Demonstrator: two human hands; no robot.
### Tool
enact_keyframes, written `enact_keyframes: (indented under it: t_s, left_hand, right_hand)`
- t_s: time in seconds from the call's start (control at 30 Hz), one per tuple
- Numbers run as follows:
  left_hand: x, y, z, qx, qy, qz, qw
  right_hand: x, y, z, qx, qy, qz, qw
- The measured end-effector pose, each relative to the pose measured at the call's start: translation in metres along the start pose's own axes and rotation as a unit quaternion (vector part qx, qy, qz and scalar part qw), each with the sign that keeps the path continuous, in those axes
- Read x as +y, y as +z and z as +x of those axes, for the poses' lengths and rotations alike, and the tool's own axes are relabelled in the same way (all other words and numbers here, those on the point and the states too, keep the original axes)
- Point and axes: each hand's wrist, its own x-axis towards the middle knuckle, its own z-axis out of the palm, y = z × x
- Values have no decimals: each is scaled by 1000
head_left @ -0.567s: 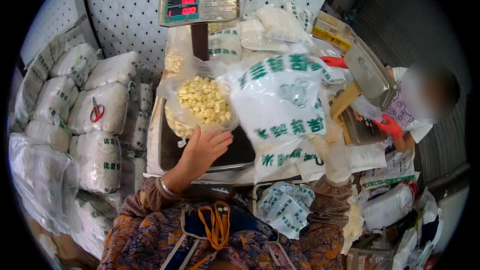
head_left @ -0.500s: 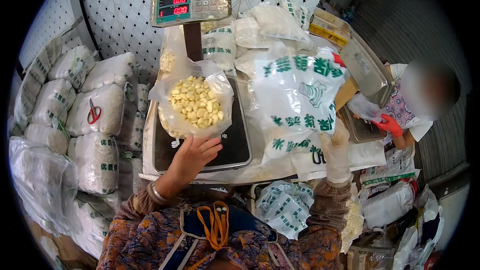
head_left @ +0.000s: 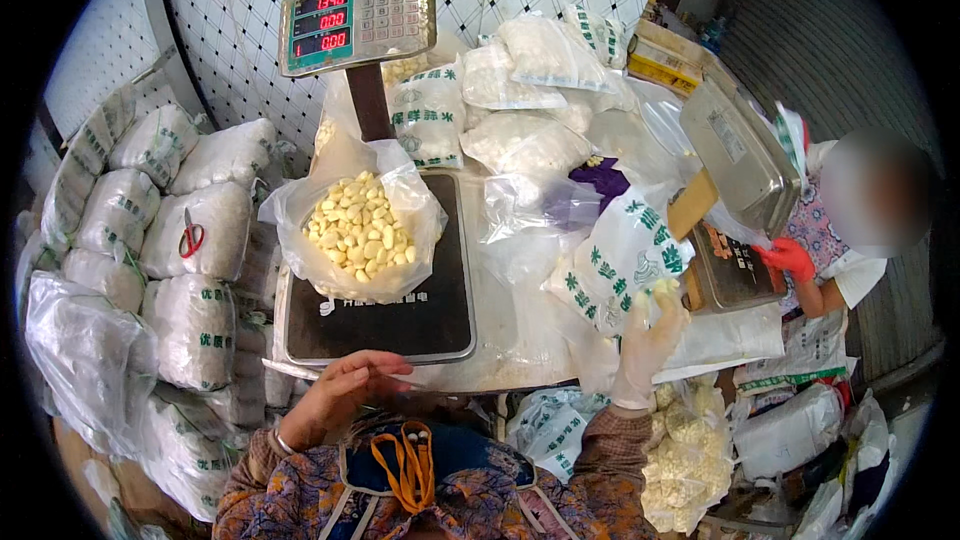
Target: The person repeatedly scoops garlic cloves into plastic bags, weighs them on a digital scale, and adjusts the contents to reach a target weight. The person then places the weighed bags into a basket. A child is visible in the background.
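An open clear plastic bag of peeled garlic cloves (head_left: 362,230) sits on the black scale platform (head_left: 440,325). Below the platform's near edge is my left hand (head_left: 350,390), bare, its fingers stretched out and nothing in them. It is apart from the bag. To the right, my right hand (head_left: 648,340) wears a thin whitish glove, with its fingers bent up around a few pale garlic cloves (head_left: 662,288). Just beyond its fingertips lies a white plastic bag with green print (head_left: 625,250), partly crumpled on the table.
Behind the platform stands the scale's display (head_left: 358,20). Filled bags (head_left: 530,145) are piled at the back, beside a purple cloth-like thing (head_left: 600,180). Packed bags (head_left: 195,320) with red scissors (head_left: 190,235) are stacked left. A co-worker's red-gloved hand (head_left: 787,258) is at a second scale (head_left: 735,270).
My left hand has drawn back from the garlic bag toward me. The large printed bag no longer spreads over the table's middle; it lies smaller, farther right, uncovering the purple thing.
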Motion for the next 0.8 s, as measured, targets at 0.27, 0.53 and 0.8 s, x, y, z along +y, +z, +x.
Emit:
enact_keyframes:
  t_s: [0.27,0.53,0.8]
  left_hand:
    - [-2,16,-14,63,24,13,998]
    - [0,19,32,31,29,0,999]
    - [-5,43,156,66,38,18,997]
  right_hand:
    - [-49,192,7,-173,-140,-21,975]
    - [-89,149,15,-188,-51,388,901]
    - [-98,6,-9,-271,-320,333,845]
